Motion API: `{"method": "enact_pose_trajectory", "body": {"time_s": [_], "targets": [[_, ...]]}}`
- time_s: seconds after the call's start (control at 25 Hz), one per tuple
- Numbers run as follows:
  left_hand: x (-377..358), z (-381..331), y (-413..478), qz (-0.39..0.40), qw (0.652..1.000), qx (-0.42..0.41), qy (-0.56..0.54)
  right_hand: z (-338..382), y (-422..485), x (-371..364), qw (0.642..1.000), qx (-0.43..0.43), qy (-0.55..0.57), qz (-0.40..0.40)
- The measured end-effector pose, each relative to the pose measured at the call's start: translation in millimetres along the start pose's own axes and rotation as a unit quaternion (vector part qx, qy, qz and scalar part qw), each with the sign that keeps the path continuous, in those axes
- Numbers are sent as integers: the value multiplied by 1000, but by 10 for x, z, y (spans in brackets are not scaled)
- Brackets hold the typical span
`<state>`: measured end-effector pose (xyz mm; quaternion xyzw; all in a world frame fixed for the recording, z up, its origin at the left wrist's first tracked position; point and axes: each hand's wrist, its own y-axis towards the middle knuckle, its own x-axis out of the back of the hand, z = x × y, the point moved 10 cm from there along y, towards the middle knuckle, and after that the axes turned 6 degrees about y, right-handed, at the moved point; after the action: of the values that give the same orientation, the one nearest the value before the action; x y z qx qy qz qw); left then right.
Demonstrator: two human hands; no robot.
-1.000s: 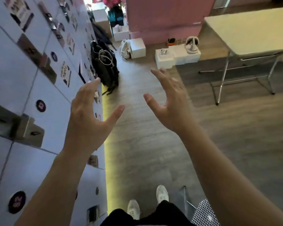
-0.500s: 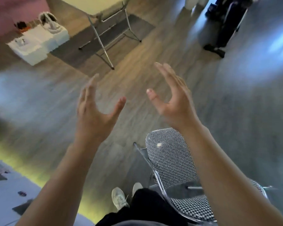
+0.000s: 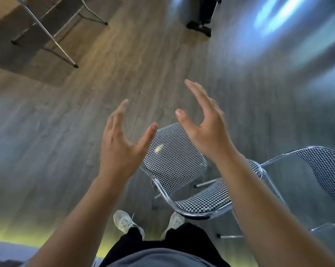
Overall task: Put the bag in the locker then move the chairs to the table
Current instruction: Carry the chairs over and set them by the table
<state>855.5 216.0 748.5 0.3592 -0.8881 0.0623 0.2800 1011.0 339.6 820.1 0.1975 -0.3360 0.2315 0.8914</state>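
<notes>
Head view, looking down past both raised forearms. The left hand (image 3: 120, 149) and the right hand (image 3: 207, 132) are held above the floor with fingers spread and gently curved, palms facing each other; both are empty and touch nothing. Directly below and between them stands the nearer chair (image 3: 182, 170): a rounded-rectangular backrest and seat covered in black-and-white houndstooth fabric, carried on a bent, polished chrome tube frame. A second chair (image 3: 324, 170) of the same fabric and tubing stands just beside it at the right edge, partly cut off. The floor (image 3: 66, 132) is grey-brown wood-grain plank, matte, with blurred bluish light reflections at upper right and a yellow glow along the lower left edge. At upper left, thin metal table legs (image 3: 52, 39) with dark feet rest on a darker rectangular mat (image 3: 18, 54), well apart from the chairs. Two pale sneakers (image 3: 127, 222) and dark trousers appear at the bottom. The bag is not in view.
</notes>
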Motion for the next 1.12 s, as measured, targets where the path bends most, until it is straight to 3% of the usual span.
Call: {"method": "enact_pose_trajectory", "body": {"time_s": [0.2,0.36,0.56,0.76,0.88,0.96,1.12], "targets": [[-26,-141,-114,-33,999,5,6,-93,-63,237,1000,22,-4,-3],[-159,-119,-341,-53,997,55,10,-334,-101,349,999,26,26,19],[-564,-74,-873,-113,984,122,66,-868,-187,420,992,52,57,96],[-1467,-234,-1637,-188,948,225,128,-1852,-299,606,975,70,92,190],[-2115,-288,-2151,-162,932,286,150,-2648,-616,762,969,-9,95,227],[-2429,-184,-2421,-136,915,342,165,-3232,-823,850,965,-110,69,229],[-2739,268,-2969,-142,826,542,61,-4244,-1270,1001,912,-356,-22,204]]}}
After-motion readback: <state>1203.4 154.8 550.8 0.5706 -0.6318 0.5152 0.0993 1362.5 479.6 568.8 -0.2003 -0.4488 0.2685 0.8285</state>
